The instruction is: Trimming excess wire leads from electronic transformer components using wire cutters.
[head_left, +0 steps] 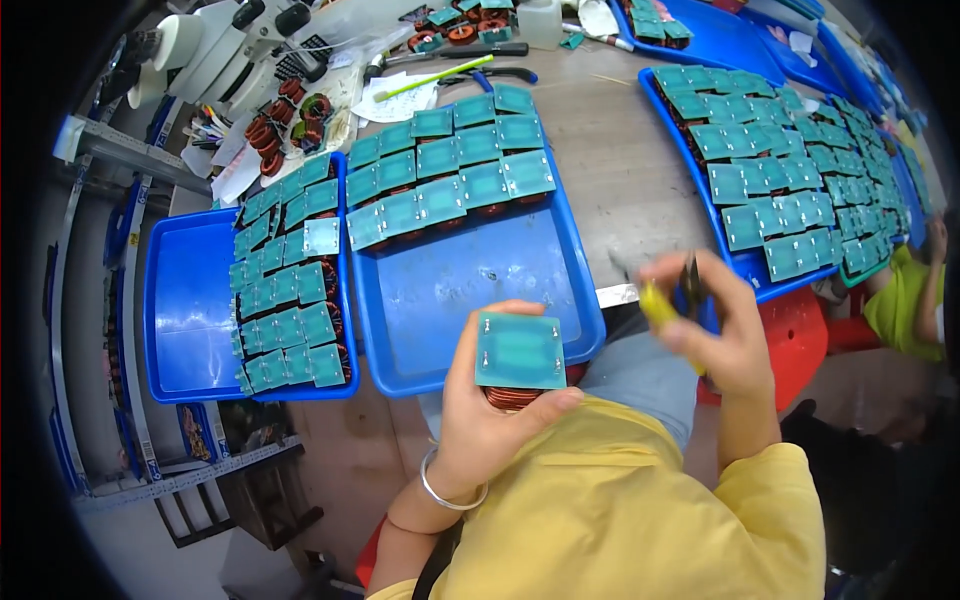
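My left hand is closed round a copper-wound coil with a square teal circuit board on top; short pins stick up near the board's corners. Off to the right, my raised right hand grips small yellow-handled pliers. Motion blurs the pliers, and whether their jaws are apart I cannot tell. Ahead of my left hand lies a blue tray, its far half filled with rows of coils under the same teal boards.
At the left stands another blue tray, partly filled with boarded coils. A fuller tray is at the right, beside a red stool. Bare coils, a green brush and dark-handled tools lie at the back. Another person's sleeve shows far right.
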Motion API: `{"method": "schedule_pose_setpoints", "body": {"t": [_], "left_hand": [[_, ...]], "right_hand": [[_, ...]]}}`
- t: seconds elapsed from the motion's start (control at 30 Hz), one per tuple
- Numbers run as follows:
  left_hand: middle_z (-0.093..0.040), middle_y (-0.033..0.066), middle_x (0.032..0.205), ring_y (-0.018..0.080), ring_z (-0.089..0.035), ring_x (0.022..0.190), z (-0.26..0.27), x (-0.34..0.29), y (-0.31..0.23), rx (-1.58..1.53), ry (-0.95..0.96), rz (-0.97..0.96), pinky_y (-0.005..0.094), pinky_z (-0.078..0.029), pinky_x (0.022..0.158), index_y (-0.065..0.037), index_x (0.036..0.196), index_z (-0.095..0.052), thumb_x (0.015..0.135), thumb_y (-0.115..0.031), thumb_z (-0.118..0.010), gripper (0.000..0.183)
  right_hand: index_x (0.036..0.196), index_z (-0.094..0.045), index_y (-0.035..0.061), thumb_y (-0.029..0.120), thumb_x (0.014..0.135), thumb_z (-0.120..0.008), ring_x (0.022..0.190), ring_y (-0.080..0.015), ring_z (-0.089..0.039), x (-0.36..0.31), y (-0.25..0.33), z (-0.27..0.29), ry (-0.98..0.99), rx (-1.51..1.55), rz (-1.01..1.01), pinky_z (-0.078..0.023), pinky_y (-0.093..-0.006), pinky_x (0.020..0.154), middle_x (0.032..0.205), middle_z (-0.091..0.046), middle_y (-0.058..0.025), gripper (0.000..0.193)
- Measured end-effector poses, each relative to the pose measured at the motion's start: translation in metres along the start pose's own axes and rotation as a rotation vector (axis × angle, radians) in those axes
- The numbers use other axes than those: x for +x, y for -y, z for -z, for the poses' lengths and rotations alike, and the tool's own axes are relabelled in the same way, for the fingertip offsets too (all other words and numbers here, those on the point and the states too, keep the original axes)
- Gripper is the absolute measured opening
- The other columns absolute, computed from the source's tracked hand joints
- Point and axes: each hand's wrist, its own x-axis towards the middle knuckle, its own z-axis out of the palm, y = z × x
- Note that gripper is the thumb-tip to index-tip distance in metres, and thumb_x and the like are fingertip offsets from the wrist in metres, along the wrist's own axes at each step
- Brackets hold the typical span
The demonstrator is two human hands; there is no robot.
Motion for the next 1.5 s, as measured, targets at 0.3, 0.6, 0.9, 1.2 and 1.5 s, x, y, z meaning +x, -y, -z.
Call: {"method": "schedule_pose_setpoints", "body": {"t": [0.3, 0.6, 0.9, 1.2, 1.5], "left_hand": [[-0.052, 0.0084, 0.1, 0.0152, -0.055, 0.088, -0.004, -0.006, 0.008, 0.35, 0.077, -0.193, 0.0257, -0.045, 0.074, 0.0, 0.109, -0.049, 0.06, -0.014, -0.083, 0.061], [-0.053, 0.0117, 0.1, 0.0222, -0.054, 0.089, -0.01, -0.021, 0.02, 0.603, 0.12, -0.238, 0.0291, -0.045, 0.073, 0.001, 0.106, -0.05, 0.058, -0.015, -0.083, 0.06], [-0.055, 0.0117, 0.098, 0.022, -0.056, 0.087, -0.005, -0.039, 0.018, 0.492, 0.032, -0.093, 0.0292, -0.046, 0.073, 0.001, 0.104, -0.05, 0.057, -0.015, -0.084, 0.059], [-0.055, 0.0122, 0.097, 0.0229, -0.056, 0.087, -0.004, -0.039, 0.016, 0.623, 0.009, -0.256, 0.0299, -0.046, 0.072, 0.001, 0.104, -0.051, 0.056, -0.016, -0.084, 0.061], [-0.056, 0.0124, 0.098, 0.0237, -0.055, 0.087, -0.003, -0.032, 0.013, 0.603, 0.017, -0.411, 0.0304, -0.046, 0.071, 0.001, 0.105, -0.052, 0.055, -0.019, -0.085, 0.062]], "right_hand": [[0.103, -0.061, -0.0029, -0.001, 0.063, -0.059, 0.091, -0.0262, -0.064, -0.03, 0.004, -0.007, 0.349, -0.025, -0.007, -0.048, -0.0294, 0.08, 0.099, -0.064, -0.0152, 0.039], [0.106, -0.06, -0.0027, 0.001, 0.067, -0.059, 0.085, -0.019, -0.064, -0.062, -0.013, -0.023, 0.263, -0.006, -0.109, -0.047, -0.0255, 0.075, 0.101, -0.064, -0.0145, 0.039], [0.105, -0.059, -0.0063, -0.003, 0.065, -0.056, 0.064, -0.0163, -0.061, -0.077, -0.016, -0.02, 0.21, -0.081, 0.143, -0.046, -0.0231, 0.057, 0.092, -0.065, -0.0174, 0.041], [0.107, -0.058, -0.0068, -0.008, 0.064, -0.052, 0.089, -0.0222, -0.064, -0.066, -0.004, -0.031, 0.315, -0.071, 0.0, -0.049, -0.0265, 0.076, 0.098, -0.064, -0.0179, 0.043], [0.108, -0.058, -0.006, -0.005, 0.064, -0.053, 0.092, -0.024, -0.064, -0.056, 0.002, -0.024, 0.378, -0.075, 0.014, -0.049, -0.0263, 0.079, 0.101, -0.063, -0.0183, 0.044]]}}
